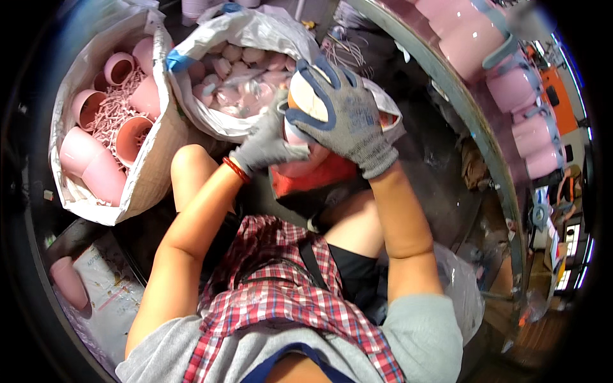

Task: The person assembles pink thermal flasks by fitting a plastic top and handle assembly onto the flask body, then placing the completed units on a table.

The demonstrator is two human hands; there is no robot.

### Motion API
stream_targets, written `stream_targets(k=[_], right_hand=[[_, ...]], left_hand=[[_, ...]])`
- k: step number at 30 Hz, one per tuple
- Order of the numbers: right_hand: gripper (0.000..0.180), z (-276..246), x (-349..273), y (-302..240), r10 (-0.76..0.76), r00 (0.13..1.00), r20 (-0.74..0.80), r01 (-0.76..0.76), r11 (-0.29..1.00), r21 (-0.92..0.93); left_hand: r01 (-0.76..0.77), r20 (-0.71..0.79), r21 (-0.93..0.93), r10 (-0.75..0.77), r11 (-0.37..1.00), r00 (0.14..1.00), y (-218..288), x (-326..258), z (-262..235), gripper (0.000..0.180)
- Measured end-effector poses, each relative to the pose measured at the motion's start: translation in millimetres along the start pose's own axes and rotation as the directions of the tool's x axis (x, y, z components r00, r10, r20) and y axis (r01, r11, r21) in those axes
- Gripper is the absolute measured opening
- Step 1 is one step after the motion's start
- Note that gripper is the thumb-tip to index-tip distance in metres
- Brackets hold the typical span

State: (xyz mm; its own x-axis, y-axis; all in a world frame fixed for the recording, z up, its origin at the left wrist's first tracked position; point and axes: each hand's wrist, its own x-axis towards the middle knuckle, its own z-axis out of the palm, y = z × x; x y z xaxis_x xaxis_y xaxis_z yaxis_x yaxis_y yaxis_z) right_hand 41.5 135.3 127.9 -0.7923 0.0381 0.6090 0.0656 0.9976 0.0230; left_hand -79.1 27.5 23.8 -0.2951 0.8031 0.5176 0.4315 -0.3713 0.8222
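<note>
head view: two gloved hands work on one pink cup

far left of the hands, a sack of pink cups (pixel 105 137) stands. left hand (pixel 268 143) is closed on the pink cup (pixel 300 137) from below, maybe trimming it. right hand (pixel 341 115) grips its top. i judge that turning it needs a firm hold. any tool is hidden.

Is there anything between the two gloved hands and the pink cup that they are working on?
Nothing visible. The right hand already wraps over the top of the pink cup, and the left hand grips its side. Both gloves touch it directly, above the open white sack of small pink parts.
</note>
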Motion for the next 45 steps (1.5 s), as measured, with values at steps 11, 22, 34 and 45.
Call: stream_targets(k=[11,22,34,45], right_hand=[[0.056,0.2,-44.3,34.3,0.590,0.786,-0.187,-0.169,0.494,0.853],[0.071,127.1,-116.9,70.3,0.546,0.830,-0.114,-0.495,0.815,0.300],[0.044,83.4,-77.9,87.5,0.899,0.406,0.165,-0.155,-0.110,0.982],[0.046,81.7,-102.8,98.7,0.939,0.339,0.052,-0.291,0.053,0.955]], left_hand=[[0.038,-0.189,0.114,-0.016,0.993,0.982,3.1,-32.1,-17.1,0.100],[0.005,-0.612,-0.509,-0.366,0.861,0.701,-20.7,-22.7,-50.9,0.053],[0.198,-0.113,0.129,-0.184,0.972,0.976,-122.7,42.6,-89.8,0.046],[0.493,-0.372,0.860,-0.500,0.131,0.782,-242.6,-24.2,-200.3,0.090]])
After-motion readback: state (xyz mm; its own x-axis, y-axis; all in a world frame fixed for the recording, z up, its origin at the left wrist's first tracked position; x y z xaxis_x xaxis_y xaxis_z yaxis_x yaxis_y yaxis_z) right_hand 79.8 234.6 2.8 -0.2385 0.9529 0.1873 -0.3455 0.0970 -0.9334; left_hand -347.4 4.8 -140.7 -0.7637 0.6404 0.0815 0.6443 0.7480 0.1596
